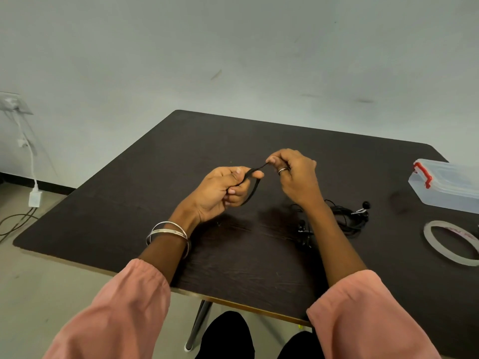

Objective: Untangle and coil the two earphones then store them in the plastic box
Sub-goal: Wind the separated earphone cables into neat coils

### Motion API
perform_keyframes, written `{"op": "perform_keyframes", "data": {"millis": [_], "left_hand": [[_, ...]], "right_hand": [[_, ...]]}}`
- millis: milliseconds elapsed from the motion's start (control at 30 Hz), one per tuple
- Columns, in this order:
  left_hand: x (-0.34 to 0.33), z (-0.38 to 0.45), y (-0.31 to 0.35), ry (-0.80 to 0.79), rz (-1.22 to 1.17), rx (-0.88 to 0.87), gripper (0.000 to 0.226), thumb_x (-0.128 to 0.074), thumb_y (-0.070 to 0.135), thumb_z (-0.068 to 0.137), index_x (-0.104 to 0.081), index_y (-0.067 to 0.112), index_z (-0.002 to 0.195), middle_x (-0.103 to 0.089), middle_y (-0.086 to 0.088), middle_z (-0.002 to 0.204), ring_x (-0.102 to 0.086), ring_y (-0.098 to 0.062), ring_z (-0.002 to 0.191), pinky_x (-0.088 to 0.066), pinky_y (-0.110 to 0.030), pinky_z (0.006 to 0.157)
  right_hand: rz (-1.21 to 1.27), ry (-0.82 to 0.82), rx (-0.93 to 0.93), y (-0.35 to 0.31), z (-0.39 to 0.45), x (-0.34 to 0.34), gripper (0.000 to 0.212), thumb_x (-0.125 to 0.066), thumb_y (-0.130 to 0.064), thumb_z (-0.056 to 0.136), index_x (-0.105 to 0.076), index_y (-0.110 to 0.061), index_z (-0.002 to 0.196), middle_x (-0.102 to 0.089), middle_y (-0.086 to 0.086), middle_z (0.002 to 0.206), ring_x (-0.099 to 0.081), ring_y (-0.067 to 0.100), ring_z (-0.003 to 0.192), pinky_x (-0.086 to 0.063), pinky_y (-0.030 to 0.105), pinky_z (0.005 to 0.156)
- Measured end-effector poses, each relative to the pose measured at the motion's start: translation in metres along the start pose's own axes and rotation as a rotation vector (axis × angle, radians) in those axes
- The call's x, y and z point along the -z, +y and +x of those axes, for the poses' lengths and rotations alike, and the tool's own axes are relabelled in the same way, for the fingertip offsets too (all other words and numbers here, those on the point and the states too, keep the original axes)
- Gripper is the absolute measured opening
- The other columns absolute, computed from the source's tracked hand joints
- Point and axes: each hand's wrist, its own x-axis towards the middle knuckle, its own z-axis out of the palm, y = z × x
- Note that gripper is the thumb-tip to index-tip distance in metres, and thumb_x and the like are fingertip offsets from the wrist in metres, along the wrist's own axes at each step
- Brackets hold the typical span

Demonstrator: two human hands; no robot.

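Observation:
A black earphone cable hangs in a loop between my two hands above the dark table. My left hand grips the looped cable with curled fingers and thumb. My right hand pinches the cable's upper end between thumb and fingertips. A second black earphone lies in a tangled bundle on the table under and right of my right forearm, an earbud showing at its far end. The clear plastic box with a red latch stands shut at the table's right edge.
A grey ring of tape lies near the right edge, in front of the box. A white charger and cables hang on the wall at the far left, off the table.

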Motion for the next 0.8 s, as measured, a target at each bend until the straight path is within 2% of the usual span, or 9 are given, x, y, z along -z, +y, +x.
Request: {"op": "perform_keyframes", "data": {"millis": [67,133,200,267,367,467,533,600,800], "left_hand": [[-0.001,0.001,-0.001,0.033,0.065,0.041,0.034,-0.035,0.021,0.102,-0.063,0.002,0.109,-0.028,0.005,0.053,-0.019,-0.004,0.044,-0.014,-0.021,0.043],[-0.002,0.003,-0.003,0.053,0.104,0.066,0.032,-0.036,0.02,0.102,-0.063,0.005,0.106,-0.028,0.005,0.054,-0.019,-0.004,0.044,-0.015,-0.019,0.042],[-0.002,0.003,-0.003,0.059,0.096,0.059,0.03,-0.036,0.019,0.102,-0.063,0.007,0.103,-0.028,0.006,0.053,-0.019,-0.004,0.043,-0.014,-0.02,0.042],[-0.001,0.003,-0.001,0.071,0.023,0.013,0.03,-0.036,0.02,0.102,-0.063,0.007,0.101,-0.028,0.006,0.052,-0.019,-0.004,0.042,-0.013,-0.02,0.041],[0.002,0.003,0.005,0.129,-0.138,-0.094,0.03,-0.034,0.019,0.1,-0.06,0.005,0.104,-0.03,0.007,0.05,-0.022,-0.002,0.04,-0.014,-0.02,0.04],[0.011,0.004,0.011,0.242,-0.249,-0.224,0.031,-0.031,0.018,0.101,-0.056,0.004,0.11,-0.033,0.008,0.05,-0.024,-0.001,0.038,-0.018,-0.016,0.038],[0.017,0.004,0.013,0.326,-0.286,-0.29,0.031,-0.03,0.018,0.102,-0.055,0.002,0.114,-0.036,0.008,0.052,-0.026,-0.001,0.039,-0.022,-0.015,0.039],[0.02,0.005,0.014,0.392,-0.312,-0.323,0.031,-0.028,0.015,0.103,-0.054,0.002,0.116,-0.039,0.006,0.054,-0.028,-0.001,0.04,-0.024,-0.015,0.039],[0.023,0.006,0.015,0.498,-0.337,-0.348,0.03,-0.028,0.01,0.103,-0.051,0.003,0.121,-0.048,0.004,0.062,-0.034,-0.003,0.044,-0.031,-0.016,0.044]], "right_hand": [[0.005,0.087,-0.048,0.0,0.001,0.001,0.019,-0.049,-0.018,0.098,-0.066,-0.018,0.089,-0.057,-0.022,0.084,-0.058,0.012,0.09,-0.034,0.042,0.092],[-0.078,0.093,-0.094,0.0,0.001,0.001,0.02,-0.046,-0.008,0.097,-0.063,-0.017,0.093,-0.058,-0.019,0.091,-0.059,0.012,0.095,-0.018,0.027,0.081],[-0.169,0.031,-0.117,0.0,0.0,-0.002,0.023,-0.044,-0.002,0.094,-0.062,-0.017,0.097,-0.062,-0.017,0.097,-0.058,0.011,0.099,-0.013,0.027,0.071],[-0.195,-0.028,-0.131,0.001,0.0,-0.004,0.016,-0.047,-0.013,0.098,-0.062,-0.019,0.096,-0.063,-0.018,0.095,-0.059,0.011,0.097,-0.013,0.028,0.072],[-0.146,-0.12,-0.124,0.001,-0.002,-0.006,0.025,-0.049,-0.037,0.097,-0.062,-0.017,0.088,-0.057,-0.021,0.073,-0.055,0.009,0.08,-0.017,0.03,0.076],[-0.163,-0.282,-0.042,0.0,-0.004,-0.008,0.029,-0.051,-0.041,0.095,-0.059,-0.019,0.078,-0.052,-0.012,0.06,-0.054,0.013,0.074,-0.027,0.034,0.083],[-0.245,-0.422,0.029,-0.003,-0.004,-0.011,0.026,-0.048,-0.035,0.098,-0.065,-0.018,0.089,-0.065,-0.007,0.079,-0.058,0.019,0.088,-0.028,0.036,0.084],[-0.374,-0.534,0.111,-0.01,-0.004,-0.015,0.027,-0.043,-0.031,0.1,-0.067,-0.018,0.103,-0.065,-0.003,0.098,-0.055,0.022,0.101,-0.023,0.034,0.078],[-0.415,-0.691,0.294,-0.031,-0.011,-0.021,0.024,-0.048,-0.019,0.094,-0.064,-0.017,0.112,-0.057,0.004,0.106,-0.053,0.026,0.101,-0.041,0.039,0.081]]}}
